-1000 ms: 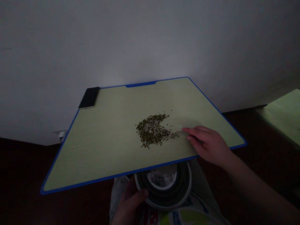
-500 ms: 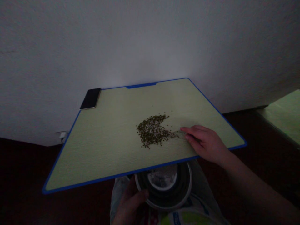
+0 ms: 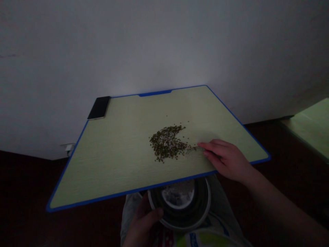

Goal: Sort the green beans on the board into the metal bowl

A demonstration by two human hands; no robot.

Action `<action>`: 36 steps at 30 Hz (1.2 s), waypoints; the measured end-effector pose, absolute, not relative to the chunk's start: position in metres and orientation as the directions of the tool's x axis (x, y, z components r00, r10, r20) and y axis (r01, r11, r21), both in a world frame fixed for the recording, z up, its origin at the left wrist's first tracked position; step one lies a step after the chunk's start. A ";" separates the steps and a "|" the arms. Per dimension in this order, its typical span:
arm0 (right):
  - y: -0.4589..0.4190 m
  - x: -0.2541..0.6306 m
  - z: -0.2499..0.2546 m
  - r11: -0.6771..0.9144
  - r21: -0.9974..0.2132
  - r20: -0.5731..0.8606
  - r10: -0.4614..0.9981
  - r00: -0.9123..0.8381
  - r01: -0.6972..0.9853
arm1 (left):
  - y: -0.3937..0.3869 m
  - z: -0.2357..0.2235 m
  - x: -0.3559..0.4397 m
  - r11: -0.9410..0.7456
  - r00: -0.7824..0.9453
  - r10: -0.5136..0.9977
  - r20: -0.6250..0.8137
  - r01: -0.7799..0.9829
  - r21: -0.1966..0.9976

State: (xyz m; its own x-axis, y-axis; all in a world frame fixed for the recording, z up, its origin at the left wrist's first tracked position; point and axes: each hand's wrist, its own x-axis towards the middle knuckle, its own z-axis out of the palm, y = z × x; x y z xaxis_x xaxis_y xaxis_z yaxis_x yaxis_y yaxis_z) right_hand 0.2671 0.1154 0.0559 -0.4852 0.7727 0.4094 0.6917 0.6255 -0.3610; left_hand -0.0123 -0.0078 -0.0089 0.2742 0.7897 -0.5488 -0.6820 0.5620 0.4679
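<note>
Pinching a thin tool (image 3: 195,149), right fingers (image 3: 209,146) near small grains (image 3: 167,145), left fingers (image 3: 155,215) gripping a bowl (image 3: 183,219)

On my feed, small dark grains (image 3: 167,148) lie loosely heaped on the board (image 3: 115,151), a thin tool (image 3: 195,152) beside them, a round bowl (image 3: 189,215) partly hidden below.

A phone (image 3: 99,107) (dark, flat) lies on the table (image 3: 115,154); below, seemingly a white plug (image 3: 69,148) by the wall (image 3: 154,44).

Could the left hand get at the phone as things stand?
Probably not: the left hand is holding the bowl below the near edge of the table, while the phone lies at its far left corner.
</note>
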 end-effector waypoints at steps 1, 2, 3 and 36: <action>0.116 0.267 0.056 0.617 -0.362 0.406 0.779 -0.478 0.699 | -0.008 -0.009 -0.012 0.561 0.275 0.790 -0.548 -0.684 0.466; 0.117 0.267 0.056 0.610 -0.363 0.403 0.784 -0.471 0.705 | -0.008 -0.009 -0.013 0.561 0.276 0.790 -0.548 -0.687 0.462; 0.119 0.266 0.056 0.605 -0.364 0.401 0.788 -0.467 0.709 | -0.008 -0.010 -0.013 0.561 0.279 0.789 -0.548 -0.691 0.457; 0.120 0.263 0.057 0.646 -0.398 0.396 0.761 -0.513 0.651 | -0.008 -0.007 -0.010 0.541 0.262 0.801 -0.539 -0.702 0.463</action>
State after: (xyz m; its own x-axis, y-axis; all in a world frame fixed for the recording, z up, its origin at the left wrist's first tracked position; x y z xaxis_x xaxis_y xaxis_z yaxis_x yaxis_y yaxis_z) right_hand 0.2633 0.1202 0.0569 -0.5134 0.7613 0.3960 0.6513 0.6462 -0.3978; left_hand -0.0099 -0.0082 -0.0068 0.2618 0.8006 -0.5390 -0.7017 0.5413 0.4632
